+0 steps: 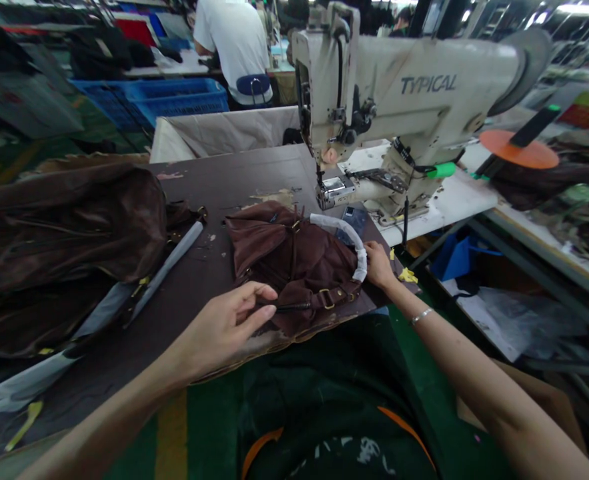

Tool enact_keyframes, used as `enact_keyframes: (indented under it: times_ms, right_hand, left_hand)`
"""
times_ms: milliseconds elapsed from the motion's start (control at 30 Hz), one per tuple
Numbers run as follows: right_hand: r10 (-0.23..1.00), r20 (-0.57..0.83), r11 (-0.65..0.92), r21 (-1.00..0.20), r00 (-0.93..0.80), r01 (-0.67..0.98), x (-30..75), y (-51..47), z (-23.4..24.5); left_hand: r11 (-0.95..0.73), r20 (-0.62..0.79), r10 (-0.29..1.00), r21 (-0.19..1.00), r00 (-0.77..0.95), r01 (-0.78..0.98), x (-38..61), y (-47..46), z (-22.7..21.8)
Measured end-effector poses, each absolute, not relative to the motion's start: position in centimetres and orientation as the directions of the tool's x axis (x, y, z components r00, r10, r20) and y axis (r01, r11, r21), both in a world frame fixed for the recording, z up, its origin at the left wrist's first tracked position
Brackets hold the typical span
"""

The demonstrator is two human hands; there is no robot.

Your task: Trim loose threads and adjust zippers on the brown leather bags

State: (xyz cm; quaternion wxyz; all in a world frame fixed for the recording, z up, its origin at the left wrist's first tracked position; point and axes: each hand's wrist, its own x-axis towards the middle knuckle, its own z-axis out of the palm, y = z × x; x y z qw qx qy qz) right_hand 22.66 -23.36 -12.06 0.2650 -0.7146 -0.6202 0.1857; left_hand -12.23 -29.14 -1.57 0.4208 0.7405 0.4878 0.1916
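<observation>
Brown bags (319,257) lie on the dark tabletop (234,172).

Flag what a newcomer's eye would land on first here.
The pale sewing machine marked TYPICAL fills the upper right, an orange disc at its lower right. At centre, a brown bag with a white-wrapped handle lies between the left hand and right hand. A bulkier bag lies leftward on the table.
</observation>
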Motion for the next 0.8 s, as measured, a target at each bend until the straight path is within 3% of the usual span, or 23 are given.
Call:
enact_keyframes:
  times_ms: [167, 333, 467, 600, 700, 800]
  right_hand:
    - [0.992, -0.023, -0.118, -0.531, 0.125, 0.839, 21.5, -23.0, -11.4]
    - [0.972, -0.051, -0.223, -0.522, 0.231, 0.823, 22.1, -24.2, -11.4]
    - [0.954, -0.025, -0.254, -0.595, 0.298, 0.763, 23.3, -26.0, -10.7]
    - [0.975, 0.042, -0.133, -0.678, 0.219, 0.723, 22.6, -28.4, -7.8]
    - [0.991, 0.134, 0.079, -0.714, 0.025, 0.696, 20.2, -30.5, -4.5]
    - [0.988, 0.131, 0.149, -0.662, -0.082, 0.734, 17.3, -32.4, -1.7]
  left_hand:
    - [-0.316, -0.101, 0.832, 0.721, 0.545, 0.616, -9.2, -28.6, -1.4]
    - [-0.247, -0.181, 0.810, 0.758, 0.558, 0.604, -9.0, -28.3, -1.2]
    - [-0.171, -0.286, 0.776, 0.762, 0.561, 0.625, -9.2, -28.1, -1.2]
    - [-0.112, -0.344, 0.735, 0.789, 0.584, 0.604, -8.9, -27.3, -0.4]
    - [-0.081, -0.367, 0.716, 0.801, 0.593, 0.594, -8.4, -26.8, 0.3]
    - [-0.085, -0.365, 0.714, 0.801, 0.597, 0.592, -7.9, -26.6, 0.6]
